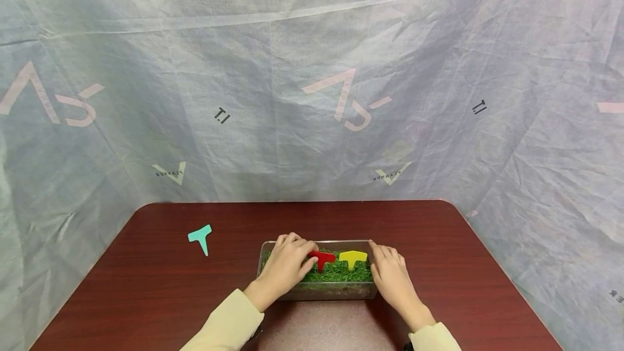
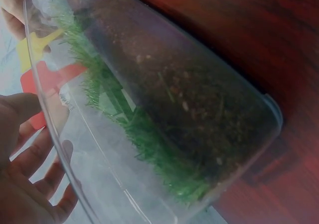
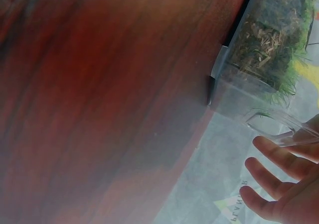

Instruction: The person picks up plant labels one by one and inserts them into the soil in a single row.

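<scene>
Left hand (image 1: 287, 261) pinching red T-marker (image 1: 324, 258), right hand (image 1: 392, 275) resting at clear box (image 1: 331, 292) end.
Left thumb and finger are gripping the red one's left end; its crossbar is running left-right along the box, stem pointing down into grass (image 1: 336, 275). Right fingers are touching the right rim, relaxed, farther from red. Yellow T-marker (image 1: 353, 257) is standing just right of red; turquoise T-marker (image 1: 200, 235) is lying well left on the table (image 1: 122, 275).
</scene>
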The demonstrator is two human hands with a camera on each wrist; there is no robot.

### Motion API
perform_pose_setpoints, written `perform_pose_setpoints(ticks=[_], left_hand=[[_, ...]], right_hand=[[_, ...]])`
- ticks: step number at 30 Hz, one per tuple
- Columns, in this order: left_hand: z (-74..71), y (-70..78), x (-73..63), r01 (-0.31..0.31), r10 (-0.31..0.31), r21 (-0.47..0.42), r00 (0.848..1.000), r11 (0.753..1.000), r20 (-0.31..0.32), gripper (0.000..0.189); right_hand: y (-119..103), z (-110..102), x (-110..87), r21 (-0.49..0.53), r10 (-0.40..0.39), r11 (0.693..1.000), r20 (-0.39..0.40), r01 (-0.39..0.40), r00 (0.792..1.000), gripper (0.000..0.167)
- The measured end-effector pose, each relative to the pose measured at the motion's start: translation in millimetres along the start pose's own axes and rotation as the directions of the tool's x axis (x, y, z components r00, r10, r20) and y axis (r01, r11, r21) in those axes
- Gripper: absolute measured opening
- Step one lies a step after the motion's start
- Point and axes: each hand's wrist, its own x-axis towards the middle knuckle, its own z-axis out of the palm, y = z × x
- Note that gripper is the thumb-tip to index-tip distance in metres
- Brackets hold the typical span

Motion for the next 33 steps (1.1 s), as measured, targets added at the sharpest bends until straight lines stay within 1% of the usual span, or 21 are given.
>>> perform_pose_setpoints(ticks=[5, 15, 25, 30, 33], left_hand=[[0.7, -0.1, 0.1, 0.005, -0.005, 0.017, 1.0, 1.0, 0.001, 0.01], [-0.6, -1.2, -1.0, 0.025, -0.025, 0.007, 0.999, 1.0, 0.021, 0.004], [-3.6, -2.6, -0.6, 0.011, -0.011, 0.005, 1.0, 1.0, 0.01, 0.004], [-1.4, -5.4, -2.1, 0.009, -0.009, 0.023, 1.0, 1.0, 0.006, 0.005], [-0.8, -6.6, -2.3, 0.013, -0.013, 0.018, 1.0, 1.0, 0.005, 0.007]], right_hand=[[0.4, 0.7, 0.3, -0.005, -0.001, 1.0, -0.002, 0.001, 1.0, 0.045], [0.6, 2.0, 0.5, -0.008, -0.005, 1.0, -0.014, 0.005, 1.0, 0.046], [0.9, 2.8, 0.3, -0.005, -0.004, 1.0, -0.02, 0.004, 1.0, 0.045], [0.6, 2.3, 0.4, -0.002, 0.002, 1.0, -0.011, -0.002, 1.0, 0.045], [0.3, 1.5, 0.3, -0.001, 0.004, 1.0, -0.006, -0.004, 1.0, 0.045]])
